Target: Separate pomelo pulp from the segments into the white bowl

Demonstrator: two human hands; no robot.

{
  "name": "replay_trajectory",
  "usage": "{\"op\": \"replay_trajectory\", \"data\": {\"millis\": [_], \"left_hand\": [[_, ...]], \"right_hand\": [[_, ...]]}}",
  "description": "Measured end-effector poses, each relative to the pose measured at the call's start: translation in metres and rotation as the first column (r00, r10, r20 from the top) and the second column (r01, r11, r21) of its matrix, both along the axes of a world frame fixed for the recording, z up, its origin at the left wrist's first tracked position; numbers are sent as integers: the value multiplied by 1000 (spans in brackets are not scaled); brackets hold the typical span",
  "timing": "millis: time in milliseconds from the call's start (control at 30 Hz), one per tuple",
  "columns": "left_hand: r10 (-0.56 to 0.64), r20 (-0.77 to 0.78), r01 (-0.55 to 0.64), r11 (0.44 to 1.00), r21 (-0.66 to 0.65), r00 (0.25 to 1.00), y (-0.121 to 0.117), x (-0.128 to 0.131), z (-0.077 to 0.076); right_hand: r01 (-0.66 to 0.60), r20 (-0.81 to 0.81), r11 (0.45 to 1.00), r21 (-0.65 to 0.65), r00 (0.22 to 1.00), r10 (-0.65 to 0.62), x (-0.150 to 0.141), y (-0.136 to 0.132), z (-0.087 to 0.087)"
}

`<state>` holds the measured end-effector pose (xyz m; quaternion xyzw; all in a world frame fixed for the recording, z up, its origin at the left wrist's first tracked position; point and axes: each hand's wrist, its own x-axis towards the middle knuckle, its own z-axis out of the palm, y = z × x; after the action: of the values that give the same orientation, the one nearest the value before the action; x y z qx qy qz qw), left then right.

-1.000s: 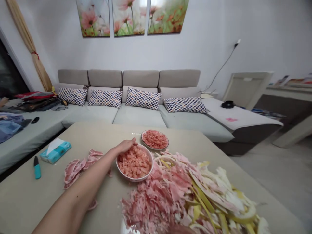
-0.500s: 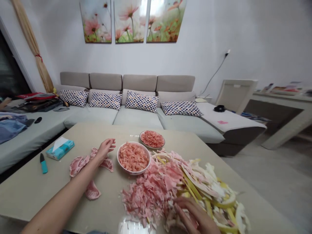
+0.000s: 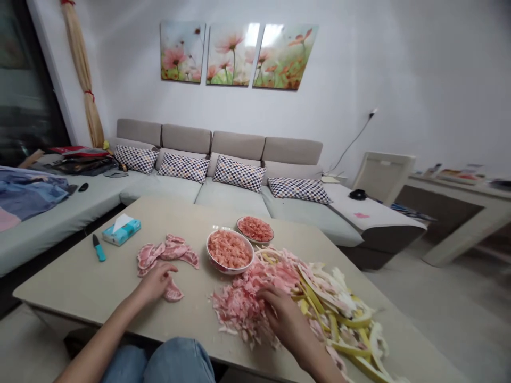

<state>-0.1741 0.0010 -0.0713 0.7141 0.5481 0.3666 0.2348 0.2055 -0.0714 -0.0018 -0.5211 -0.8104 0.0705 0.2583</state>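
Living room: grey sofa (image 3: 223,194) along the wall, cream table (image 3: 99,284) in front. Bowl (image 3: 251,260), white with a patterned outside, stands upright on the table, heaped with pink fruit pulp (image 3: 230,249). Plate (image 3: 273,238), dark-rimmed, sits just beyond it to the right, loaded with more of the same pulp. Loose pile of pink skin scraps (image 3: 247,300) near side of the bowl, running right into yellow-white peel strips (image 3: 357,348). Fruit segments (image 3: 186,255) lie bare on the table left of the bowl. Tissue pack (image 3: 123,232) and knife (image 3: 98,249) further left. Left hand (image 3: 155,282) is low at the segments, palm down, fingers loosely bent and apart; grip looks empty, contact unclear. Right hand (image 3: 285,316) reaches over the scraps, wrist bent, fingers curled downward; can't make out whether that grip has anything.
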Motion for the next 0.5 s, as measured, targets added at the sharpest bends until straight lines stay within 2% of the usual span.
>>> {"op": "replay_trajectory", "data": {"millis": [67, 133, 233, 367, 500], "left_hand": [[-58, -56, 58, 998, -5, 997, -9, 3, -10], [-100, -112, 98, 995, -21, 989, -14, 4, -16], [-142, -186, 133, 989, -63, 972, -14, 0, -21], [-205, -253, 180, 976, -121, 945, -13, -8, -19], [-228, -245, 198, 970, -142, 942, -15, -10, -15]], "right_hand": [[-33, 67, 999, -30, 997, 35, -18, 3, 11], [17, 202, 1000, 0, 979, -16, -30, 2, 8], [120, 268, 991, 51, 955, -129, -34, -6, -14], [139, 257, 987, 82, 954, -156, -26, -26, -45], [154, 254, 980, 128, 950, -183, -13, -39, -66]]}}
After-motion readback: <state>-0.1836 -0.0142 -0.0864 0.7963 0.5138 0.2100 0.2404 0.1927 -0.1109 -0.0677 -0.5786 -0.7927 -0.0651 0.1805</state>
